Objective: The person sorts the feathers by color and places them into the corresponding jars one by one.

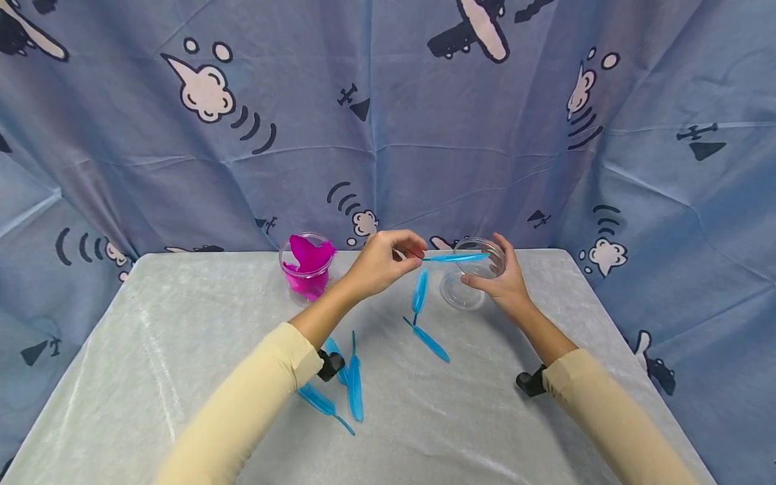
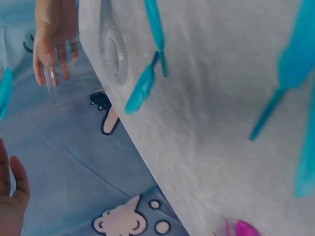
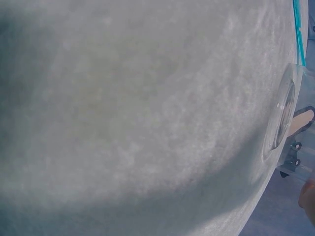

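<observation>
Between the fingertips of my left hand (image 1: 388, 259), a blue feather (image 1: 457, 257) is pinched by its quill end. It points right and overlaps the mouth of a clear plastic cup (image 1: 498, 250) in the head view. My right hand (image 1: 508, 283) grips this cup above the table, thumb on the near side and fingers behind. Just below the cup, a round clear lid (image 1: 462, 300) lies on the table. Two more blue feathers, one upright in view (image 1: 419, 293) and one slanting (image 1: 432, 342), lie below the hands. The left wrist view catches the held feather (image 2: 5, 93) at its edge.
A clear cup with bright pink feathers (image 1: 310, 256) stands at the back left. Several blue feathers (image 1: 355, 387) lie near the left forearm, partly hidden by it. The pale cloth-covered table (image 1: 485, 431) ends at a blue patterned curtain (image 1: 291, 101).
</observation>
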{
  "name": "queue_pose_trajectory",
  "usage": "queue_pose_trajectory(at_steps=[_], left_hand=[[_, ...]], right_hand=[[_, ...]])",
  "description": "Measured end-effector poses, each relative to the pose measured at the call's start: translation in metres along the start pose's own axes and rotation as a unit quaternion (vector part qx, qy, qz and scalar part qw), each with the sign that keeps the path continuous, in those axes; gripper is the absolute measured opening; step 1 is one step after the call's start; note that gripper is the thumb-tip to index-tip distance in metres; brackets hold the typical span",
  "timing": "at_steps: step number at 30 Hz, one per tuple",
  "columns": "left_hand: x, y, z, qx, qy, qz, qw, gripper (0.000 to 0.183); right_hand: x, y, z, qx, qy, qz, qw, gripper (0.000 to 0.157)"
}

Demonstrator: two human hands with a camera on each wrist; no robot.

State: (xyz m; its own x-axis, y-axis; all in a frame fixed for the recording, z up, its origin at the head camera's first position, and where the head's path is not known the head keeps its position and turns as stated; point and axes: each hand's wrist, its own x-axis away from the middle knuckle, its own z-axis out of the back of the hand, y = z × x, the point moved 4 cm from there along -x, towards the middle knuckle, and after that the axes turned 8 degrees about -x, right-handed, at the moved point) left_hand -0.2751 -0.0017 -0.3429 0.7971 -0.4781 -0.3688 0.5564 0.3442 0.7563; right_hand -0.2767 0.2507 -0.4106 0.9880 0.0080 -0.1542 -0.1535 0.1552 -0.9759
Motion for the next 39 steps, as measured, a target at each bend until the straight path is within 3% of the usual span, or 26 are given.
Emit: queue_pose_trajectory(at_steps=[11, 22, 27, 34, 39], left_hand=[[-0.027, 0.007, -0.02, -0.013, 0.02, 0.012, 0.9997, 0.014], [-0.036, 0.003, -0.035, -0.047, -0.009, 0.038, 0.9981, 0.014], [-0.038, 0.002, -0.04, -0.046, -0.014, 0.035, 0.9983, 0.015], [-0.043, 0.001, -0.052, -0.05, -0.008, 0.034, 0.9981, 0.017], [-0.046, 0.003, -0.06, -0.055, -0.007, 0.032, 0.9979, 0.017]], right_hand=[[-0.011, 0.029, 0.007, 0.004, 0.0, 0.016, 1.0, 0.108], [-0.013, 0.032, 0.008, 0.003, 0.005, 0.021, 1.0, 0.107], [-0.012, 0.028, 0.006, 0.003, 0.004, 0.01, 1.0, 0.106], [-0.001, 0.004, 0.0, -0.011, -0.007, 0.009, 1.0, 0.103], [-0.001, 0.004, 0.001, -0.008, -0.009, 0.018, 1.0, 0.102]])
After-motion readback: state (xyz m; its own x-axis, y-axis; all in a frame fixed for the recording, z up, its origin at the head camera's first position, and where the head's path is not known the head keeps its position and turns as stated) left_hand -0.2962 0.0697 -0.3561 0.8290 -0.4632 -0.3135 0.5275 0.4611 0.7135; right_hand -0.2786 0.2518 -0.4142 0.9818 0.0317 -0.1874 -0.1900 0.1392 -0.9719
